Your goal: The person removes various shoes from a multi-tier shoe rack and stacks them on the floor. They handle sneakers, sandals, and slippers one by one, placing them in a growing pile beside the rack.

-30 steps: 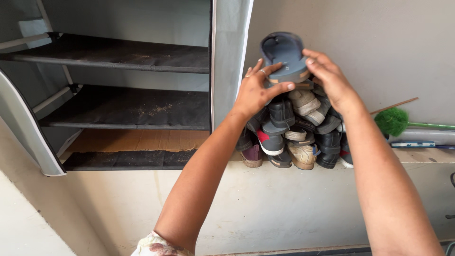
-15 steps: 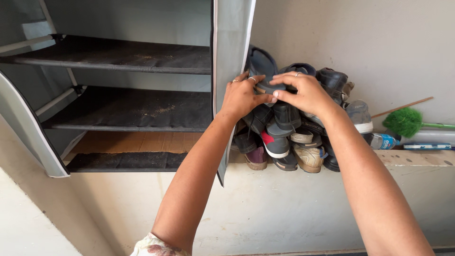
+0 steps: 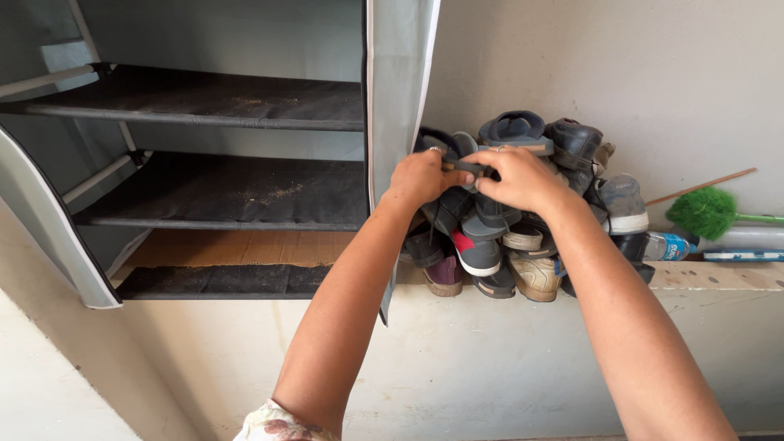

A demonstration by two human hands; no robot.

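Observation:
A pile of shoes and sandals (image 3: 523,237) sits on a concrete ledge (image 3: 719,278) against the wall, right of a grey fabric shoe rack (image 3: 204,171). My left hand (image 3: 420,175) and my right hand (image 3: 518,175) meet at the upper left of the pile. Both grip a dark sandal (image 3: 467,167), seen edge-on between the fingers. A blue-grey sandal (image 3: 513,131) and a dark shoe (image 3: 576,140) lie on top of the pile, just behind my right hand.
The rack's dark shelves (image 3: 229,192) hold only dust. Its grey side flap (image 3: 396,98) hangs beside my left hand. A green brush (image 3: 698,211), a plastic bottle (image 3: 665,245) and a pipe (image 3: 747,237) lie on the ledge to the right.
Both hands came down from the top of the pile, where they held a blue-grey sandal, to its upper left. They now clasp a dark sandal between them.

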